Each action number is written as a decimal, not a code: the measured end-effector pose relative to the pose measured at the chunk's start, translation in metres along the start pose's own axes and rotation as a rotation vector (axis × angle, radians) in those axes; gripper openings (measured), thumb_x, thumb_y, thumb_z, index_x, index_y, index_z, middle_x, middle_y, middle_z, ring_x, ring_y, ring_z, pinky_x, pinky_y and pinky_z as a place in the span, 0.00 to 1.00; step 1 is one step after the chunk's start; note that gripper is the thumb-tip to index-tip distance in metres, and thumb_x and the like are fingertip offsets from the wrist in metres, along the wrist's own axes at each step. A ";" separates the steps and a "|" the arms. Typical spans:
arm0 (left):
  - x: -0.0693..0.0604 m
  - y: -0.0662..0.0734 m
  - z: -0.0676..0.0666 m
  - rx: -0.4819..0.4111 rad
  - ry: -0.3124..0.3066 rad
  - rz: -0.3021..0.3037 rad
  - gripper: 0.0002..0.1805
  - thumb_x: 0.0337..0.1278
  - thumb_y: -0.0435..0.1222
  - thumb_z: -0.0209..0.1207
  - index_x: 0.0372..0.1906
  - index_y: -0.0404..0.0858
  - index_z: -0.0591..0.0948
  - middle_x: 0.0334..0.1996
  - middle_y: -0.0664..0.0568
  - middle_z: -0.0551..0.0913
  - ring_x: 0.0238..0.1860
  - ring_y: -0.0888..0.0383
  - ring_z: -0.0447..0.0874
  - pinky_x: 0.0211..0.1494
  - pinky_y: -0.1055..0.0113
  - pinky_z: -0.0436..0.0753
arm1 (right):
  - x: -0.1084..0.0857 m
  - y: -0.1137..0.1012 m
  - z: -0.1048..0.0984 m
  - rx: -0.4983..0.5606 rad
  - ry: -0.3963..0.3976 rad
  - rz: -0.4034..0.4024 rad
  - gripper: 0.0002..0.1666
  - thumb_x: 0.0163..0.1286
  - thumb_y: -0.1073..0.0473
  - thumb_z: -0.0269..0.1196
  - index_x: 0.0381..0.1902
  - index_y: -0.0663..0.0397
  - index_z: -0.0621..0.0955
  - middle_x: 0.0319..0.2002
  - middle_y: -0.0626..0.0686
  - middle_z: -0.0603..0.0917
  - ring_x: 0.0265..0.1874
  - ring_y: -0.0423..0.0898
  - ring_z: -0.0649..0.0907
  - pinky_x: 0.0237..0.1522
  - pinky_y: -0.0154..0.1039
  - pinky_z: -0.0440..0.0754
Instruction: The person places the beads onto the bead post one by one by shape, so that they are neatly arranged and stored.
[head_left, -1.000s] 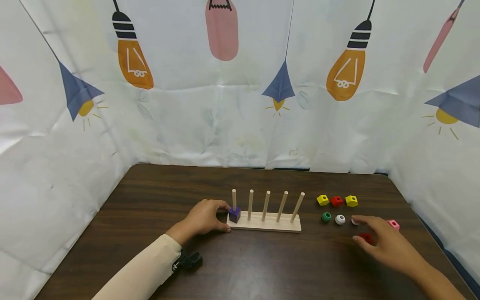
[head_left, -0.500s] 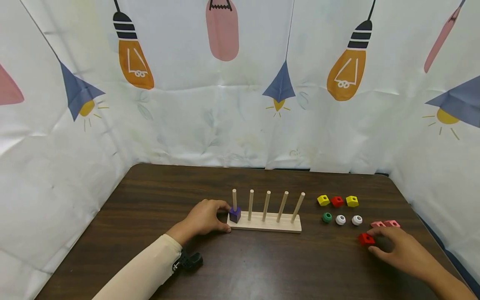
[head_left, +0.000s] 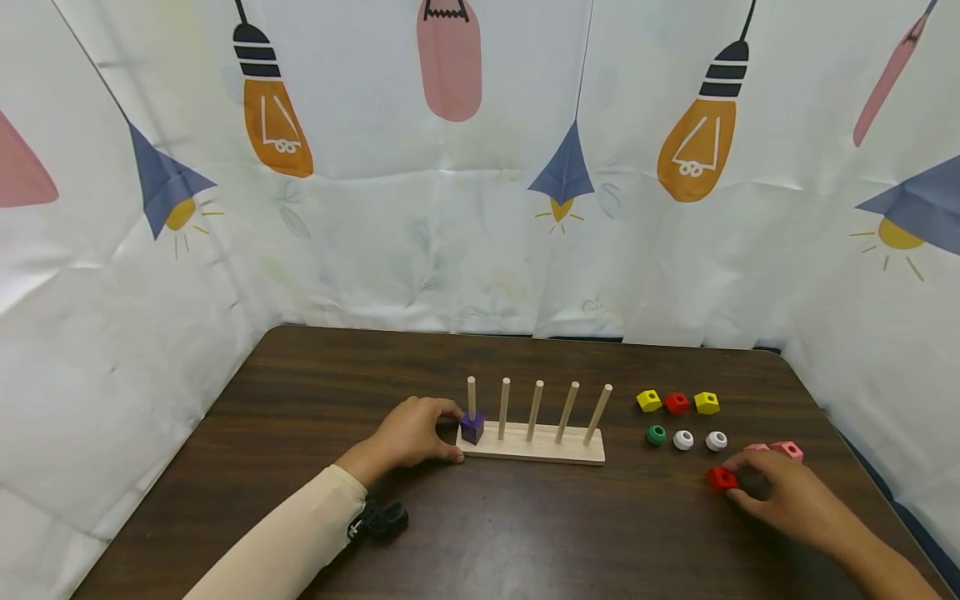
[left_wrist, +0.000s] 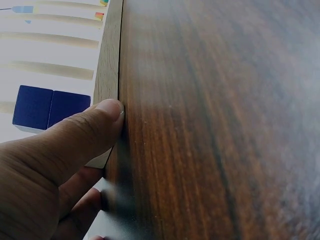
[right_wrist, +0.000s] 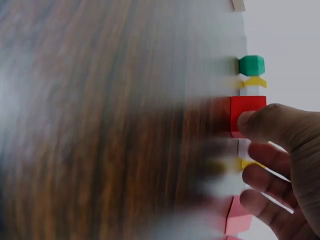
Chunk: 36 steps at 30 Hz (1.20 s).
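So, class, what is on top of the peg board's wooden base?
Five wooden pegs, one through a purple cube bead beside the left hand. The bead hides that peg's lower part and the base beneath.

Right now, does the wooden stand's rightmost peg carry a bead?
No, the rightmost peg is bare; only the leftmost peg carries one, a purple cube bead.

Left hand [head_left: 408, 433] grips the left end of the wooden peg rack [head_left: 536, 447] on the dark table [head_left: 562, 533], thumb at the near edge, and there's a purple block [head_left: 472, 428] on the leftmost of five pegs! Across to the right hand [head_left: 791, 496], pinching a red block [head_left: 722, 479], two pink blocks [head_left: 787, 451] just behind it. Further back, a green bead [head_left: 656, 435] lines up with two white beads [head_left: 683, 440]; behind those, a second red block [head_left: 677, 404] sits between two yellow blocks [head_left: 707, 403].
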<state>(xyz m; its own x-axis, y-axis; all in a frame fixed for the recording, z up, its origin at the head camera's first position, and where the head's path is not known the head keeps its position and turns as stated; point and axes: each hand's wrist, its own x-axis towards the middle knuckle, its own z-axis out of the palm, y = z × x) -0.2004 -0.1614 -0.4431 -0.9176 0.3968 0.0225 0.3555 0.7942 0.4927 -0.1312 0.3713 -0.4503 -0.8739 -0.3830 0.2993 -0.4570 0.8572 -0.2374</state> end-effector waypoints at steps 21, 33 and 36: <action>0.001 0.000 0.001 -0.001 -0.003 -0.013 0.30 0.33 0.50 0.84 0.48 0.47 0.87 0.47 0.52 0.89 0.50 0.50 0.85 0.53 0.50 0.81 | 0.040 -0.050 0.014 0.033 0.018 -0.038 0.22 0.50 0.56 0.82 0.41 0.38 0.84 0.39 0.34 0.84 0.37 0.37 0.84 0.38 0.44 0.84; 0.001 0.000 0.000 0.009 -0.003 -0.011 0.30 0.33 0.50 0.84 0.48 0.47 0.87 0.46 0.53 0.89 0.48 0.49 0.85 0.52 0.50 0.81 | 0.068 -0.082 -0.005 0.112 0.054 -0.052 0.21 0.54 0.59 0.80 0.44 0.44 0.85 0.32 0.40 0.82 0.24 0.35 0.73 0.23 0.34 0.71; 0.001 0.000 0.000 0.008 -0.003 -0.009 0.30 0.33 0.50 0.84 0.48 0.47 0.87 0.46 0.53 0.89 0.48 0.49 0.85 0.52 0.50 0.81 | 0.074 -0.086 -0.010 0.127 0.088 -0.062 0.21 0.53 0.60 0.81 0.45 0.46 0.85 0.33 0.40 0.84 0.24 0.35 0.76 0.23 0.34 0.73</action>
<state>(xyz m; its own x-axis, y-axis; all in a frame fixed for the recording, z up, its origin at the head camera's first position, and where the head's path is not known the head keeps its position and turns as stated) -0.2014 -0.1608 -0.4435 -0.9204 0.3906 0.0151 0.3483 0.8018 0.4855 -0.1548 0.2727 -0.3986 -0.8282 -0.3971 0.3954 -0.5315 0.7803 -0.3296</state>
